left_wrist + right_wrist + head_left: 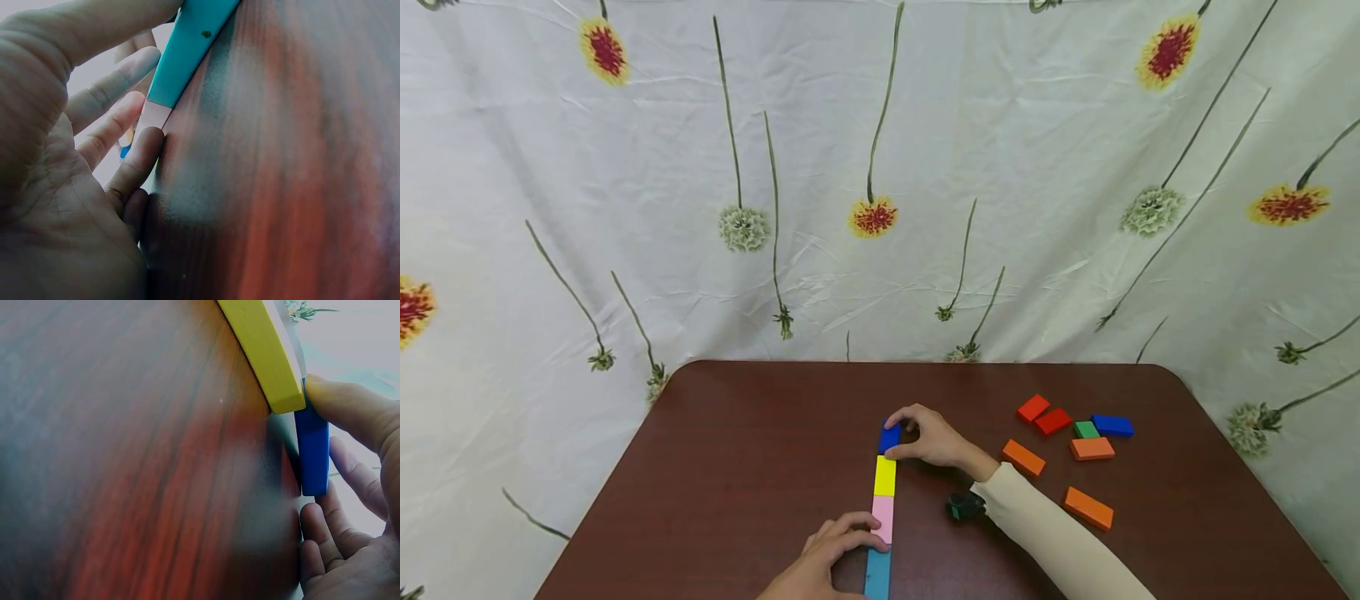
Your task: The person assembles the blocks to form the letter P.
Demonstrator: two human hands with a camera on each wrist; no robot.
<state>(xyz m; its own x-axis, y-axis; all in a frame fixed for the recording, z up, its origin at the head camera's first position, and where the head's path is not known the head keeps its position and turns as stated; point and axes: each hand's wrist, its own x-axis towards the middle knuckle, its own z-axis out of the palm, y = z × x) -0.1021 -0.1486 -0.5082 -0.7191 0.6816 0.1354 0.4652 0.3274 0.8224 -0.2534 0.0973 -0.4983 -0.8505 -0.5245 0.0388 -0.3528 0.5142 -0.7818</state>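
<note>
A row of flat blocks runs away along the table: teal [877,575], pink [883,510], yellow [885,476] and blue [889,439] at the far end. My right hand [934,440] pinches the blue block, thumb at its near end by the yellow one and fingers at its far end. In the right wrist view the blue block [314,450] sits just past the yellow block [265,356]. My left hand [820,560] lies beside the row, loosely bent fingertips touching the pink block near its seam with the teal block [187,53].
On the right of the brown table [737,467] lie loose blocks: red ones [1033,407], a green one [1086,429], a blue one [1112,426] and several orange ones [1088,508]. A black device [965,506] is at the right wrist. A flowered cloth [820,275] hangs behind.
</note>
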